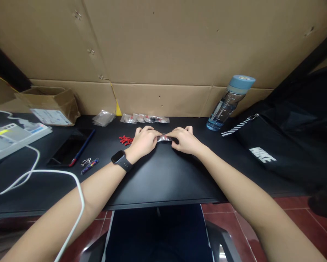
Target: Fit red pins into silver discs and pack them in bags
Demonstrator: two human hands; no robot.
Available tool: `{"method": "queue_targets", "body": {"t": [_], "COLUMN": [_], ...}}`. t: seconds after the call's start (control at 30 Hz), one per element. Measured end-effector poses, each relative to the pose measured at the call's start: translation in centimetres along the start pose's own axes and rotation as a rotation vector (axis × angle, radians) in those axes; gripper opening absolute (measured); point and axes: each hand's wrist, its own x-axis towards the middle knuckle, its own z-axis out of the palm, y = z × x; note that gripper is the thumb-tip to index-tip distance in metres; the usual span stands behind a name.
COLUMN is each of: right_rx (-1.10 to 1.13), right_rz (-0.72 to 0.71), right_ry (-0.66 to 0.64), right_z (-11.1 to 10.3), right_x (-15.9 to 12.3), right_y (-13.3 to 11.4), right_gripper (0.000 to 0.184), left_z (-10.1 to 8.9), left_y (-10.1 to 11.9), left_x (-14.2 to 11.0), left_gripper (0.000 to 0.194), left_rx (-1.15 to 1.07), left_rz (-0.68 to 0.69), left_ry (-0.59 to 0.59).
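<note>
Grip's closed at both ends: my left hand (145, 141) pinches the left side of a small shiny packet (164, 138), and my right hand (185, 140) pinches the right side. It's just above or on the table (166, 178), can't tell which. Over on the left there's a flat pile of clear bags (103, 118), then some red pieces (126, 140) right beside my left hand, so I'd watch that wrist and not sweep them about. Row of packets (145, 118) sits behind, near the cardboard. For the packet itself, imo light, even pressure from both sides is best; thin plastic probably creases or slips if one hand pulls harder. I'd work along the edge with fingertips and keep it level. Off to the right, the bottle (227, 103) is well apart from my right hand, so elbow room's fine there.
</note>
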Motion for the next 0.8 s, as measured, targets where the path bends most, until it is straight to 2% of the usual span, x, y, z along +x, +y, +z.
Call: {"method": "queue_targets", "body": {"t": [0.1, 0.17, 0.33, 0.5, 0.63, 0.8], "right_rx": [0.002, -0.009, -0.084, -0.129, -0.15, -0.202], "right_rz": [0.024, 0.025, -0.01, -0.027, 0.014, 0.172], "right_ry": [-0.038, -0.017, 0.047, 0.082, 0.15, 0.325], "right_z": [0.0, 0.3, 1.1, 0.7, 0.1, 0.1], "right_x": [-0.1, -0.1, 0.4, 0.6, 0.6, 1.2], "right_y": [-0.2, -0.3, -0.7, -0.6, 1.0, 4.5], "right_gripper": [0.04, 0.038, 0.018, 0.024, 0.024, 0.022], "left_z": [-0.1, -0.3, -0.6, -0.7, -0.7, -0.7], "left_y": [0.1, 0.2, 0.6, 0.3, -0.3, -0.7], "left_x": [0.0, -0.1, -0.2, -0.1, 0.0, 0.0], "left_gripper": [0.031, 0.031, 0.025, 0.03, 0.027, 0.023], "left_rx": [0.013, 0.038, 0.126, 0.135, 0.152, 0.111], "left_rz": [-0.014, 0.016, 0.074, 0.088, 0.043, 0.009], "left_ry": [-0.052, -0.068, -0.027, -0.001, 0.032, 0.062]}}
